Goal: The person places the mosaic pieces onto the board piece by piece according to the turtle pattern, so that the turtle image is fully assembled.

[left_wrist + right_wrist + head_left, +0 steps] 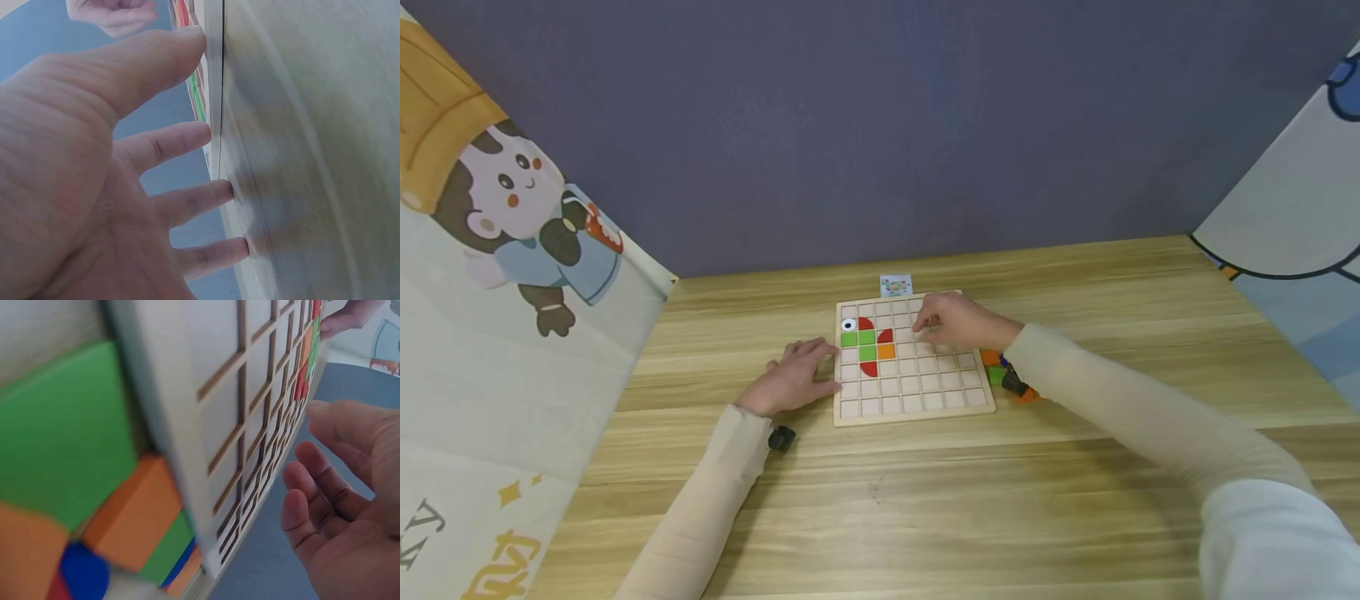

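A wooden grid board [913,421] lies on the table, with colored pieces in its left cells. Among these are a white eye piece [848,325], green squares [867,352], an orange square [886,351] and red rounded pieces [868,368]. My left hand [792,379] is at the board's left edge, its thumb and fingers spread with the tips right at the rim. Over the upper right part of the grid hovers my right hand [955,321]. Its fingers [303,519] are loosely bent, and nothing shows between them and the thumb.
Several loose blocks in green [69,425], orange [140,515] and blue lie against the board's right side, partly under my right forearm. A small printed card [896,286] is behind the board's far edge. A dark wall rises at the back of the wooden table [925,517].
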A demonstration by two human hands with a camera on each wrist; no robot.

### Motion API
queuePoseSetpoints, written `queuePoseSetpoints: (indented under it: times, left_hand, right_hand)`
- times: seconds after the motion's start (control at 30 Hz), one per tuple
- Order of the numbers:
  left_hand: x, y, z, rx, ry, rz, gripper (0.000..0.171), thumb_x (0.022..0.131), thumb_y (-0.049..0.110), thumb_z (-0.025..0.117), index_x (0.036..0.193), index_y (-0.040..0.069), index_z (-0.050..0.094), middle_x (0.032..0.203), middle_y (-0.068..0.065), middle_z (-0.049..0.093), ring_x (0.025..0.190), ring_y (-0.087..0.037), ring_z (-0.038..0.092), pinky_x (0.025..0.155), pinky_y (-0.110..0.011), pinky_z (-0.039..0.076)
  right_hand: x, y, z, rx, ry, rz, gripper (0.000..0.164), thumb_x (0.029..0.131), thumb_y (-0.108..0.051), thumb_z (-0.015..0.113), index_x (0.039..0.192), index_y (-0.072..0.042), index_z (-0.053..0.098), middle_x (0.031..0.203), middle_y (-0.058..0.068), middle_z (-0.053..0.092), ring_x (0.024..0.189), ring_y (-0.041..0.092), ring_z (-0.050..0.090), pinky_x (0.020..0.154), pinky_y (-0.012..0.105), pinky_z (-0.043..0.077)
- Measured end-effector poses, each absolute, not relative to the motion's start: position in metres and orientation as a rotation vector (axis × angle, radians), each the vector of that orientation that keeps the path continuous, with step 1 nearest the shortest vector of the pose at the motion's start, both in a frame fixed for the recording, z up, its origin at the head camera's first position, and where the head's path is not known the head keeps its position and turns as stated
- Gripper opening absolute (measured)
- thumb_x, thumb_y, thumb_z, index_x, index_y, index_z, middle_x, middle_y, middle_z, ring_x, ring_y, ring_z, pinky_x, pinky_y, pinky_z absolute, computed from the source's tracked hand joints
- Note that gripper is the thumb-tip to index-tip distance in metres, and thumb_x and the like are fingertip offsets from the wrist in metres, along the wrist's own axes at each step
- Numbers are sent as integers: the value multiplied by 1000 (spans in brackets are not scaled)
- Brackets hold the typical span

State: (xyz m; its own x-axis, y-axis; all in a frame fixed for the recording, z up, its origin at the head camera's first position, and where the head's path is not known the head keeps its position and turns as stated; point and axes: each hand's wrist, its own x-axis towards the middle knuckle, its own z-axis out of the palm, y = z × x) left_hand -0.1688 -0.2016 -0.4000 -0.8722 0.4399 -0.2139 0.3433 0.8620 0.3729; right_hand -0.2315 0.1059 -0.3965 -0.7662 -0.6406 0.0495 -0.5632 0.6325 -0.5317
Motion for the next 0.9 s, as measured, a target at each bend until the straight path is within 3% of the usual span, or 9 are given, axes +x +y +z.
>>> queuePoseSetpoints:
  times: [0.63,0.9]
  left_hand:
    - [-171,-202,-404,603,2748,469,60,91,42,60,142,18,39,154,-13,21,137,-41,17,94,-74,20]
    - [-171,-201,-404,610,2747,474,60,91,42,60,143,18,40,153,-14,22,136,-42,17,93,-74,20]
  right_hand:
    - [-233,181,-399,-747,2771,-848,16,86,-6,69,101,-7,73,96,4,59,88,21,56,78,41,49]
    - [-231,196,-405,-730,2771,-815,13,87,-6,68,98,-10,74,96,3,61,87,20,57,75,38,50]
